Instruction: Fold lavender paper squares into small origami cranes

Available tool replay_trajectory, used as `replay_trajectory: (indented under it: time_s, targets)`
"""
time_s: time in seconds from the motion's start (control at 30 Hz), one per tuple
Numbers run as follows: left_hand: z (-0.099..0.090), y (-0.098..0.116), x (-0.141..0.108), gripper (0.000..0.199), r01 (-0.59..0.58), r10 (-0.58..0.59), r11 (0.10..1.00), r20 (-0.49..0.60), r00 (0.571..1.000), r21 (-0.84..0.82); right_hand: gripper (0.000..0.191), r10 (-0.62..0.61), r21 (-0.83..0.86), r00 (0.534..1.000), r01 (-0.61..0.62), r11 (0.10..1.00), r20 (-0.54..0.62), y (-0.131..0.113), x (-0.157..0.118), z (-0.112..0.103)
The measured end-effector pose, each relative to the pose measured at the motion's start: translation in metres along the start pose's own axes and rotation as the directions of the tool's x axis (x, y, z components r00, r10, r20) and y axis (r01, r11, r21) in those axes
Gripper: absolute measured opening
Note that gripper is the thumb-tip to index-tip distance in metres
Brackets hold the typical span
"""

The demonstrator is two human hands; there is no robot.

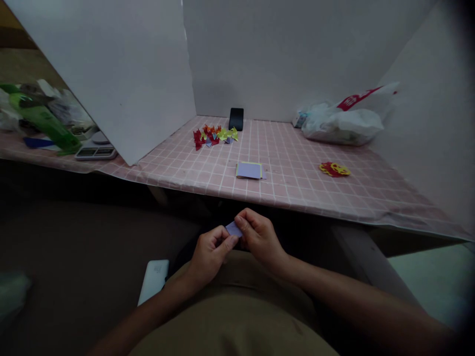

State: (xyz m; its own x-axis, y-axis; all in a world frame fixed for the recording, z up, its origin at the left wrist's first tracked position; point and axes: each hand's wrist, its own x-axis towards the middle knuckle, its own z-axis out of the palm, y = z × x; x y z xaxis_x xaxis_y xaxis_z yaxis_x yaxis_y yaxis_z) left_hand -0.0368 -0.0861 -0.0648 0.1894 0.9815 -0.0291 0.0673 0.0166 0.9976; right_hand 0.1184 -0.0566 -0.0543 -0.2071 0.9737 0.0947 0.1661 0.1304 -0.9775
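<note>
A small folded piece of lilac paper [233, 229] is held above my lap, in front of the table edge. My left hand [212, 251] pinches its lower left side between thumb and fingers. On its right side, my right hand [260, 235] grips it the same way, thumb on top. Part of the paper is hidden behind the fingers. Ahead on the table lies a stack of square paper sheets [249, 170], lilac on top with yellow showing beneath. Further back is a cluster of small folded paper figures [215, 136] in red, orange, yellow and lilac.
A black phone-like object [236, 119] leans against the back panel. Red and yellow cut-out shapes [334, 169] and a white plastic bag [341, 123] are on the right. A kitchen scale [96, 151] and green bottle [44, 121] stand left of the white partition [122, 64].
</note>
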Motion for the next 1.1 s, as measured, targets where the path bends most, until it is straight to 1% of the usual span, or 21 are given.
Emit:
replay_trajectory:
  time_s: [0.1, 0.17, 0.23, 0.33, 0.47, 0.67, 0.8, 0.9, 1.1]
  targets:
    - [-0.0034, 0.0015, 0.0020, 0.025, -0.013, 0.006, 0.992, -0.055, 0.998, -0.127, 0.030, 0.032, 0.027, 0.998, -0.034, 0.999, 0.044, 0.0000, 0.0035, -0.0013]
    - [-0.0045, 0.0013, 0.0034, 0.027, -0.022, 0.001, 0.977, -0.099, 0.995, -0.211, 0.028, 0.059, 0.054, 0.994, -0.064, 0.996, 0.090, -0.0008, 0.0048, -0.0018]
    - [-0.0050, 0.0005, 0.0041, 0.027, -0.034, 0.000, 0.968, -0.135, 0.991, -0.250, 0.023, 0.076, 0.109, 0.988, -0.091, 0.990, 0.137, -0.0017, 0.0052, -0.0020]
    - [-0.0059, 0.0000, 0.0043, 0.023, -0.065, 0.017, 0.966, -0.191, 0.981, -0.250, 0.017, 0.058, 0.199, 0.981, -0.095, 0.975, 0.185, -0.0027, 0.0054, -0.0026]
    - [-0.0077, 0.0006, 0.0039, 0.021, -0.091, 0.029, 0.966, -0.245, 0.969, -0.242, 0.017, 0.001, 0.233, 0.981, -0.047, 0.971, 0.192, -0.0025, 0.0067, -0.0040]
    - [-0.0086, -0.0024, 0.0040, 0.020, -0.137, 0.063, 0.957, -0.274, 0.960, -0.257, 0.014, -0.042, 0.257, 0.982, -0.006, 0.966, 0.182, 0.0009, 0.0084, -0.0038]
    - [-0.0089, -0.0047, 0.0043, 0.017, -0.140, 0.067, 0.960, -0.287, 0.956, -0.241, 0.014, -0.062, 0.270, 0.983, 0.014, 0.963, 0.172, 0.0017, 0.0076, -0.0035]
    - [-0.0094, -0.0053, 0.0043, 0.014, -0.142, 0.073, 0.966, -0.295, 0.953, -0.218, 0.013, -0.080, 0.243, 0.983, 0.038, 0.969, 0.167, 0.0010, 0.0066, -0.0036]
    - [-0.0097, -0.0055, 0.0045, 0.018, -0.149, 0.074, 0.965, -0.317, 0.945, -0.218, 0.014, -0.062, 0.237, 0.985, 0.023, 0.971, 0.159, 0.0004, 0.0064, -0.0033]
